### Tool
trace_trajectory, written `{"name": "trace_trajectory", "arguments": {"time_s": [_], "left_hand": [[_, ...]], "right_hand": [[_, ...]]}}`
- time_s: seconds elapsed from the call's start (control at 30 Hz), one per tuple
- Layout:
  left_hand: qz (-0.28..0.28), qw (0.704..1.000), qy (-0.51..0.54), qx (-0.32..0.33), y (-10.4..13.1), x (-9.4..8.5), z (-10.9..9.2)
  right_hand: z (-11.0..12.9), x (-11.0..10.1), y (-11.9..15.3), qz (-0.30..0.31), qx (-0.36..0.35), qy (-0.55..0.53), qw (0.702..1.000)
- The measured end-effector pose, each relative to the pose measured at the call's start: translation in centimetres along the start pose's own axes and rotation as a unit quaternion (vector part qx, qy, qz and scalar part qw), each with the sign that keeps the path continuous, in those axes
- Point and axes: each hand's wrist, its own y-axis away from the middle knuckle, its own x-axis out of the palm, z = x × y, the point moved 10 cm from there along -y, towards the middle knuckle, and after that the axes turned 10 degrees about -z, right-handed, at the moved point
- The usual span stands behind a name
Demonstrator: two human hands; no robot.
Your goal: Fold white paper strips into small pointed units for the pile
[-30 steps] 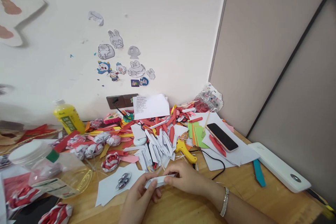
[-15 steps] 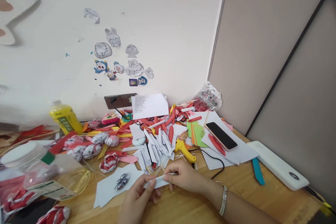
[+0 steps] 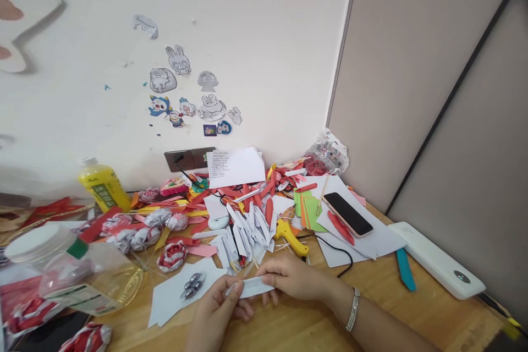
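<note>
A folded strip of white paper (image 3: 254, 286) is stretched between my two hands above the front of the wooden table. My left hand (image 3: 223, 305) pinches its left end, thumb on top. The other end is held by my right hand (image 3: 289, 276), with a bracelet on that wrist. Just left of my hands, shiny dark balls (image 3: 192, 286) lie on white paper sheets (image 3: 165, 302). Behind them spreads a heap of folded white paper strips (image 3: 247, 234). A yellow glue gun (image 3: 291, 237) rests beyond my right hand.
A clear plastic jar (image 3: 99, 269) and a bottle of yellow drink (image 3: 103, 184) stand at left, among red-and-white paper roses (image 3: 172, 256). On the right lie a phone (image 3: 347, 213), green paper (image 3: 309, 209), a teal strip (image 3: 406, 269) and a long white device (image 3: 437, 259).
My right hand has shifted its hold slightly rightward along the paper strip, so more of the strip shows between my hands. My left hand stays nearly in place.
</note>
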Motion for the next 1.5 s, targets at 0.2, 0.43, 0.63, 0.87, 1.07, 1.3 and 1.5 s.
{"name": "trace_trajectory", "arguments": {"time_s": [0.2, 0.43, 0.63, 0.87, 1.07, 1.3, 1.5], "left_hand": [[-0.023, 0.996, -0.052, 0.062, 0.0, -0.4, -1.9], [0.033, 0.999, -0.030, 0.013, -0.6, 0.3, 0.7], [0.053, 0.992, 0.103, -0.057, -0.1, 0.7, 1.0], [0.025, 0.982, 0.165, -0.083, 0.2, 0.5, 0.6], [0.026, 0.996, 0.081, -0.032, -0.4, 0.2, 0.8], [-0.015, 0.999, -0.018, 0.033, -0.8, -0.6, -0.1], [-0.013, 0.999, 0.044, -0.028, -0.3, -0.4, 0.5]], "right_hand": [[0.7, -0.4, 0.0, 0.006, -0.023, 0.006, 1.000], [-0.2, -0.6, -0.1, -0.036, -0.006, 0.007, 0.999], [-1.3, -0.6, -0.4, -0.061, 0.023, -0.062, 0.996], [-1.9, -0.4, -0.5, -0.062, 0.032, -0.137, 0.988], [-1.5, -0.7, -0.4, -0.075, 0.021, -0.082, 0.994], [-1.5, -0.6, -0.5, -0.054, 0.015, -0.026, 0.998], [-1.5, -0.3, -0.5, -0.082, 0.026, -0.062, 0.994]]}}
